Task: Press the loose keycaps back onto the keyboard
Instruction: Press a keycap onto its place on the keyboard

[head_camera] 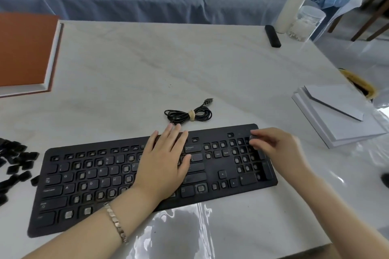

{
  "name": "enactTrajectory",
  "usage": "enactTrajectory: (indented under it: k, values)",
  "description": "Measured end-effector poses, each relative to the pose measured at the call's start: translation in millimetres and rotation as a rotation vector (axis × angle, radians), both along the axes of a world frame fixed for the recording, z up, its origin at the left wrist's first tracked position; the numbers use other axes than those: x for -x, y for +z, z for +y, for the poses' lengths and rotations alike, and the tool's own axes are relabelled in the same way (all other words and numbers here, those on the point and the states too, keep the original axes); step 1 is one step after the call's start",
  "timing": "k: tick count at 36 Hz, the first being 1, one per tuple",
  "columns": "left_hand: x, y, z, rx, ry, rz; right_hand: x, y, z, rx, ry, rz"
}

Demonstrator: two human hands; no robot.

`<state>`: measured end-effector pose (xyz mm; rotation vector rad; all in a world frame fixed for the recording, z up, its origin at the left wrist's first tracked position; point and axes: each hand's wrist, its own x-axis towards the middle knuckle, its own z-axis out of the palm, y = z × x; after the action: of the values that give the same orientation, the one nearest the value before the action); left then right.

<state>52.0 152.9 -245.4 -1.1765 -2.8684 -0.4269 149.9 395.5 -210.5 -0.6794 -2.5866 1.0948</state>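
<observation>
- The keyboard (130, 176) is laid flat on the marble table (147, 69), its long edge toward the person, so that both hands reach every row.
- The left hand (166, 162) is spread flat, fingers extended, across the middle of the board; nothing is gripped. It is judged to serve as a brace, so that the board does not slide under pressure.
- The right hand (273, 145) is held over the number pad at the board's right end. A single dark keycap (253, 137) is pinched between thumb and fingertips, the grip narrow and closed on the cap.
- Directly beneath and just left of that grip, bare switch posts are exposed in the number pad; the cap is judged to be lined up over one of them before being pressed down.
- Far to the left of both hands, beyond the board's left end, the loose keycaps (15, 166) are heaped on the table as the supply.
- Many sockets across the letter rows are seen uncapped, so the task is judged far from complete.
- Behind the left fingertips, the bundled cable (188, 114) is kept clear of the work.
</observation>
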Motion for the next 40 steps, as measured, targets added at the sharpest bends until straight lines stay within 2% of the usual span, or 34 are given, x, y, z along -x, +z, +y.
enactTrajectory:
  k: [8,29,32,36,40]
  values:
    - [1,0,0,-0.040,0.007,0.024,9,-14,1,0.003,0.122,-0.016]
    - [1,-5,3,-0.089,0.014,0.039,9,-29,-2,-0.011,0.084,0.069]
    - [1,-5,3,-0.091,0.015,0.038,7,-34,-5,-0.093,0.073,0.106]
    - [1,-5,3,-0.088,0.016,0.039,-2,-43,-13,-0.441,0.043,0.204]
    - [1,-4,3,-0.075,0.014,0.036,-7,-49,-27,-0.657,0.035,0.192]
